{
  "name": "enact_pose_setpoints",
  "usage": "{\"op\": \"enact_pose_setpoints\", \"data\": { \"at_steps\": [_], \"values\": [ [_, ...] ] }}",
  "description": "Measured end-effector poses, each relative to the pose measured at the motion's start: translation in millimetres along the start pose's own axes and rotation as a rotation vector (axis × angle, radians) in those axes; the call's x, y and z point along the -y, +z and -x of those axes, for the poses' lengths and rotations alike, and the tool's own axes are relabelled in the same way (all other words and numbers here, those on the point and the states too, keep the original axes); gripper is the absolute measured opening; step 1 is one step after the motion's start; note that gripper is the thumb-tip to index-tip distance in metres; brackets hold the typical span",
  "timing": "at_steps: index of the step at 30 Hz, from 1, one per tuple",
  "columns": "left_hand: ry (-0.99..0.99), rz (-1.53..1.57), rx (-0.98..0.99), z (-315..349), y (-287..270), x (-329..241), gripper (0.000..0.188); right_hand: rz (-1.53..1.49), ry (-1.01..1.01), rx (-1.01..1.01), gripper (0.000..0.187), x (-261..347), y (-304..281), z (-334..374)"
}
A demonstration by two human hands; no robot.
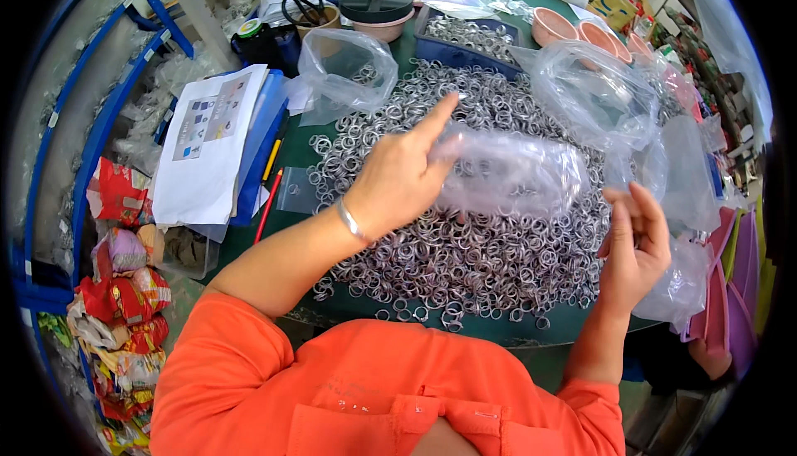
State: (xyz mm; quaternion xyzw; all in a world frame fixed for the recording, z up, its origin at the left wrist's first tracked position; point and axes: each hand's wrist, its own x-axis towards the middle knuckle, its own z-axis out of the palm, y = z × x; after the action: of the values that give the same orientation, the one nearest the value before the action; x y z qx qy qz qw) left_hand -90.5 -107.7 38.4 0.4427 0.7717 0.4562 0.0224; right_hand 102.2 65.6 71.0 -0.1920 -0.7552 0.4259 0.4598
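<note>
The plastic bag (515, 172) is clear, blurred; the grip of my left hand (403, 175) I cannot tell. My right hand (638, 240) is half-open. Rings (465, 261) heap on the green table (297, 149) near a blue shelf (43, 297).

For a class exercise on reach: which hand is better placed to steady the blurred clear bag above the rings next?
Probably the left hand: it is at the left end of the clear bag, seemingly touching it. The right hand appears apart from it, loosely curled.

We saw a red pencil (267, 207) just right of the white papers (187, 190). Left of the papers we noticed blue shelving (85, 175), and beyond them, black scissors (319, 13).
</note>
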Motion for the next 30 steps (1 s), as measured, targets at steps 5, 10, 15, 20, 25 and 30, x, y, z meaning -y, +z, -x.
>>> {"op": "enact_pose_setpoints", "data": {
  "at_steps": [5, 10, 15, 20, 25, 30],
  "values": [
    [0.047, 0.087, -0.075, -46.7, 21.6, 0.6, 0.048, 0.831, -0.54, 0.824, 0.032, 21.9, 64.4, -25.3],
    [0.118, 0.186, -0.357, -60.9, 11.6, -3.3, 0.041, 0.616, 0.048, 1.018, 0.013, -18.5, 89.0, -71.9],
    [0.071, 0.149, -0.178, -60.3, 19.9, 0.3, 0.04, -0.837, 0.905, 0.421, 0.012, -62.0, 139.4, -115.7],
    [-0.06, 0.153, -0.348, -101.0, 6.2, 41.0, 0.045, -0.713, 0.857, 0.479, 0.043, -44.9, 174.3, -134.8],
    [-0.018, 0.1, -0.44, -124.9, -10.3, 62.7, 0.044, 0.389, -0.44, 0.824, 0.05, -64.4, 157.6, -131.8],
    [-0.135, -0.095, -0.296, -127.6, -1.1, 77.3, 0.054, 0.877, -1.051, 0.624, 0.023, -118.1, 166.3, -118.9]
  ]
}}
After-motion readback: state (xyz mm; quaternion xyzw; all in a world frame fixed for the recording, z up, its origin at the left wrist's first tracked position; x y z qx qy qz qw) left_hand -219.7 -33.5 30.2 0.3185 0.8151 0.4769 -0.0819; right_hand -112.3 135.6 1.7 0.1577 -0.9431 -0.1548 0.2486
